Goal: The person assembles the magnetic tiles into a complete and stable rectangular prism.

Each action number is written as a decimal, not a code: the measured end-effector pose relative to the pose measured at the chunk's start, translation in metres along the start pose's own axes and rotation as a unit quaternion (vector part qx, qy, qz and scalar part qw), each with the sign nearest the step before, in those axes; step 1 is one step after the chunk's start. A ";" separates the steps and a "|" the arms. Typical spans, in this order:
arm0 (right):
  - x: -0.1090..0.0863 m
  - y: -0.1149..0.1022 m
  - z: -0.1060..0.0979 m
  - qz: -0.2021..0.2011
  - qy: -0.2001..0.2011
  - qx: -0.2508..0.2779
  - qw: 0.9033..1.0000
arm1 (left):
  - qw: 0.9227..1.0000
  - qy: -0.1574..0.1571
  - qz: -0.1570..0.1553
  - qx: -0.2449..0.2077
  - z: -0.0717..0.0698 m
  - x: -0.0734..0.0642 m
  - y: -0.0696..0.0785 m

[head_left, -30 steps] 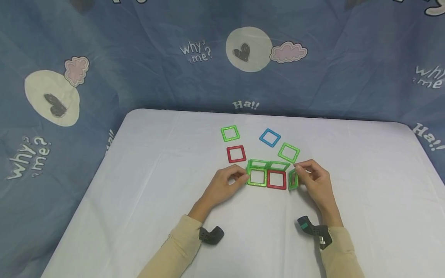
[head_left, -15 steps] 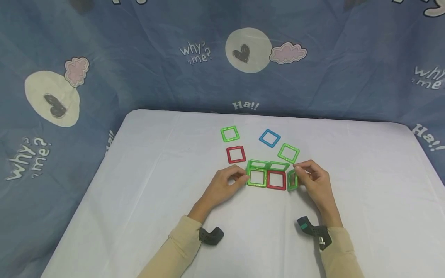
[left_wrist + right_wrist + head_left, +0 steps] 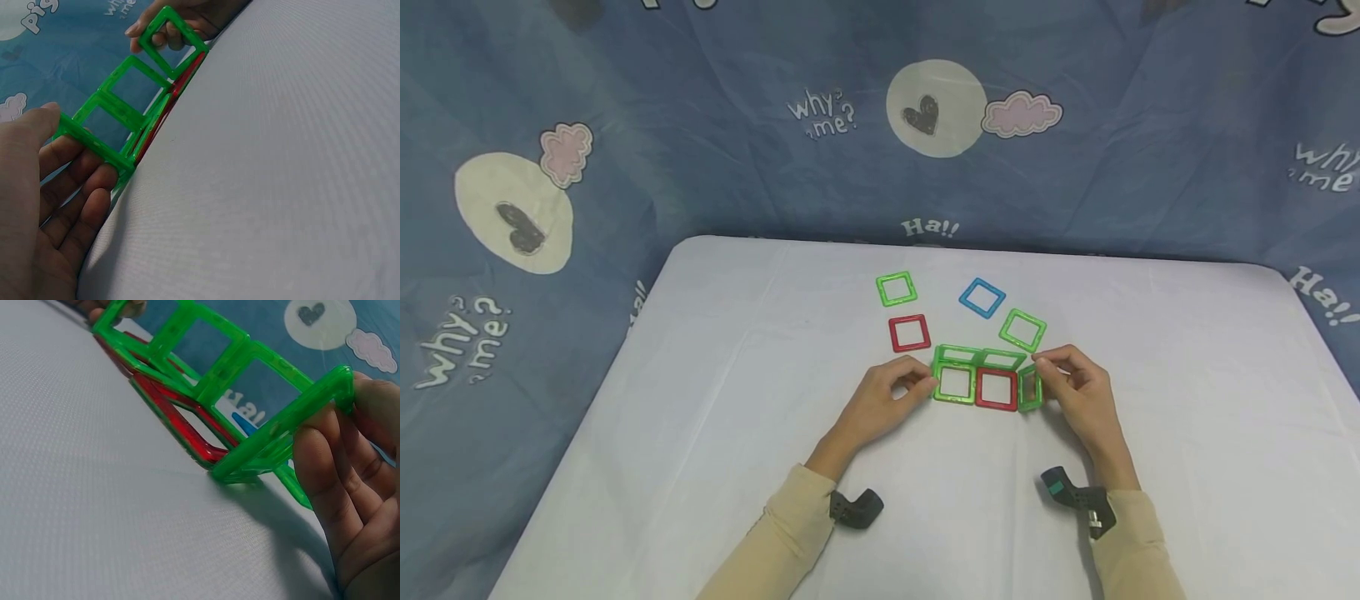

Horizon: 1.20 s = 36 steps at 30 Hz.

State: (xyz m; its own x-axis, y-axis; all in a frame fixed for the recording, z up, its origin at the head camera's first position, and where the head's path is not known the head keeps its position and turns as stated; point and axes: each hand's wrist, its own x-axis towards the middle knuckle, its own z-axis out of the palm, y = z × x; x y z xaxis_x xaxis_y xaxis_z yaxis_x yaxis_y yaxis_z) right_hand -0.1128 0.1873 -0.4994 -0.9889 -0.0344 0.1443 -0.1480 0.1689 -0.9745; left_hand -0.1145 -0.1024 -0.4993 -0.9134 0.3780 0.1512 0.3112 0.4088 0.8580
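In the head view, a green square frame tile [image 3: 955,401] and a red one [image 3: 996,406] lie flat, edge to edge. Along their far edge two green tiles [image 3: 219,369] stand up side by side. My left hand [image 3: 880,400] pinches an upright green tile [image 3: 94,142] at the left end, thumb on its top and fingers against its outer face. At the other end my right hand [image 3: 1086,400] grips another upright green tile [image 3: 281,431] between thumb and fingers. Its lower edge meets the red tile's right edge.
Loose on the white table [image 3: 760,400] behind lie two green tiles [image 3: 897,302] [image 3: 1022,342], a red tile [image 3: 910,347] and a blue tile [image 3: 982,297]. A blue printed cloth [image 3: 722,158] hangs behind the table.
The green tile in my right hand has shifted slightly left, closing the gap to the flat red tile. My left hand and the other tiles stay where they were.
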 end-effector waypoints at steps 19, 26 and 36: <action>0.000 -0.005 0.001 0.006 -0.020 -0.019 1.000 | 1.000 -0.003 -0.002 0.008 -0.001 0.000 0.000; 0.000 -0.004 0.002 0.009 -0.023 -0.030 0.999 | 1.000 -0.002 0.000 0.005 0.000 0.000 -0.001; 0.001 -0.004 0.005 0.005 -0.032 -0.032 0.999 | 1.000 -0.002 -0.002 0.008 0.000 0.000 -0.001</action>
State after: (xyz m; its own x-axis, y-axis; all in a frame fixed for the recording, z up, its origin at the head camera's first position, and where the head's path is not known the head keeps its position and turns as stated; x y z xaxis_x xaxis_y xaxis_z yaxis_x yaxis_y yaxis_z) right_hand -0.1131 0.1821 -0.4966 -0.9881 -0.0948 0.1209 -0.1400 0.2320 -0.9626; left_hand -0.1148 -0.1028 -0.5006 -0.9136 0.3794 0.1465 0.3122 0.4235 0.8504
